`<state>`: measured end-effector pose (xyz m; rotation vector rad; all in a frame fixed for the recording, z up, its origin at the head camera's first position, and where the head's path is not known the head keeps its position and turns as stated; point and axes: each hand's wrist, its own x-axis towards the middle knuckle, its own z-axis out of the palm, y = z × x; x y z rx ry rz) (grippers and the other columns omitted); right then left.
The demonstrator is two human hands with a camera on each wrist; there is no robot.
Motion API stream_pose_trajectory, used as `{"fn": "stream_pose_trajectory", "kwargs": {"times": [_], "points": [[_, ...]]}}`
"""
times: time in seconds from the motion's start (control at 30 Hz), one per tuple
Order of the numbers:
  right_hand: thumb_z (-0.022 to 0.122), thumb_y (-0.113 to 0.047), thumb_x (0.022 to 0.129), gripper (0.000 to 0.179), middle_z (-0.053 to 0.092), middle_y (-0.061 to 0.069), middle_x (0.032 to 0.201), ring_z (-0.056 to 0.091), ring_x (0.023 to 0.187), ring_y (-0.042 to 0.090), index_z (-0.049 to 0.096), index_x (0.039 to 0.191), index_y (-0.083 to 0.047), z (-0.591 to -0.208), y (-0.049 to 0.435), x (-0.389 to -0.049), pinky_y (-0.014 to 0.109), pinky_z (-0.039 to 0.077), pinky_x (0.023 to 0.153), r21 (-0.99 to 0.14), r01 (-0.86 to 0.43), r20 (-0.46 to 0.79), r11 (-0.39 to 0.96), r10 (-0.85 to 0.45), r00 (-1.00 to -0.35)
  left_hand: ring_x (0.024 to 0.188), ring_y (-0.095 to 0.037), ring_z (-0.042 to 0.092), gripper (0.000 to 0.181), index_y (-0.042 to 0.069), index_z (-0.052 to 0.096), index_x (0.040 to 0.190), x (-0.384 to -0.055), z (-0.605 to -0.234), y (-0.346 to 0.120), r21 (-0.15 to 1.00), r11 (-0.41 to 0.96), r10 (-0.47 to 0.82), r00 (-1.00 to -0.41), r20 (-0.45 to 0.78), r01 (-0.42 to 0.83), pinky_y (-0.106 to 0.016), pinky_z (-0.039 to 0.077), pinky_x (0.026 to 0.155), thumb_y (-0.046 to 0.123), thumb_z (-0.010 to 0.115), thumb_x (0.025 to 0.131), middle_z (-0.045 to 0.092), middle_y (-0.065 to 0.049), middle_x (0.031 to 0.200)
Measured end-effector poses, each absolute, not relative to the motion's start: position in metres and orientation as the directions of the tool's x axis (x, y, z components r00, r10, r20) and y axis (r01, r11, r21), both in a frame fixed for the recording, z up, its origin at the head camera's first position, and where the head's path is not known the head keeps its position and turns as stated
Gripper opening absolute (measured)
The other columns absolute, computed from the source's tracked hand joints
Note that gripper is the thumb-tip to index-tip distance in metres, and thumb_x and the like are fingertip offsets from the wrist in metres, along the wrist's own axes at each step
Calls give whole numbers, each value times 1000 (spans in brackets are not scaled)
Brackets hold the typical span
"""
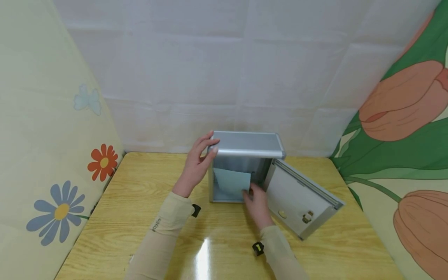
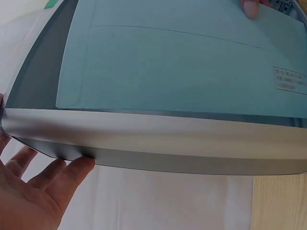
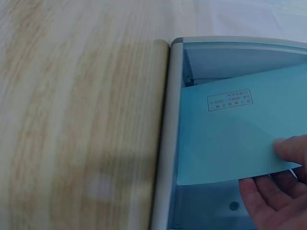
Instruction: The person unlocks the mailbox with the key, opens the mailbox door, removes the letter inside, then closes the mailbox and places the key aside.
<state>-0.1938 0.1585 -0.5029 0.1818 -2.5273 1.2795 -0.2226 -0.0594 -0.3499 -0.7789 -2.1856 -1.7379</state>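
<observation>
A grey metal mailbox (image 1: 247,140) stands on the table with its front open. Inside leans a light blue envelope (image 1: 232,182) bearing a small printed box of text, readable as a label in the right wrist view. My right hand (image 1: 257,204) pinches the envelope's edge, thumb on its face and fingers behind, as the right wrist view (image 3: 283,191) confirms. Across the mailbox's upper left corner rests my left hand (image 1: 197,165), its fingers extended onto the top panel. In the left wrist view those fingers (image 2: 76,175) touch the dark panel.
The mailbox door (image 1: 297,198) hangs swung out to the right, its lock (image 1: 307,217) on the inner face. Wood-grain table (image 1: 157,171) lies around the box. A white cloth (image 1: 196,70) hangs behind, with flower-patterned cloths at both sides.
</observation>
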Motion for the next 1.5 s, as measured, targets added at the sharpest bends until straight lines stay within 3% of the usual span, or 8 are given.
{"fn": "stream_pose_trajectory", "kwargs": {"times": [0.3,0.8,0.93,1.2,1.5], "points": [[63,2,89,4,68,13,89,65,85,27,63,93,1,-493,165,-185,43,53,73,-739,-327,453,589,74,-888,137,-30,32,32,-3,56,129,-223,-349,-58,818,147,254,-820,513,557,-51,44,94,7,52,99,33,-17,150],[68,6,84,24,71,11,98,69,83,24,70,107,-3,-472,189,-156,38,55,65,-576,-493,620,652,-44,-783,136,-31,32,31,-3,56,128,-223,-350,-58,812,152,254,-816,519,563,-52,45,92,8,52,99,33,-18,150],[69,9,83,25,71,13,96,69,82,24,70,105,-2,-468,195,-145,36,56,64,-561,-486,605,670,-69,-793,136,-31,32,31,-4,56,128,-223,-350,-58,810,149,254,-814,523,567,-52,45,92,7,52,99,33,-18,149],[69,7,84,29,70,6,106,68,94,20,71,110,-6,-466,202,-127,30,55,75,-576,-400,469,713,-112,-876,136,-29,32,31,-3,56,128,-224,-350,-59,810,154,249,-816,522,565,-52,46,92,8,52,99,33,-18,149],[72,6,81,30,72,2,99,69,85,15,73,106,-11,-469,203,-117,26,55,69,-446,-439,371,780,-285,-884,137,-28,32,31,-3,56,128,-223,-351,-58,813,153,249,-818,519,562,-52,45,92,7,51,99,33,-17,149]]}}
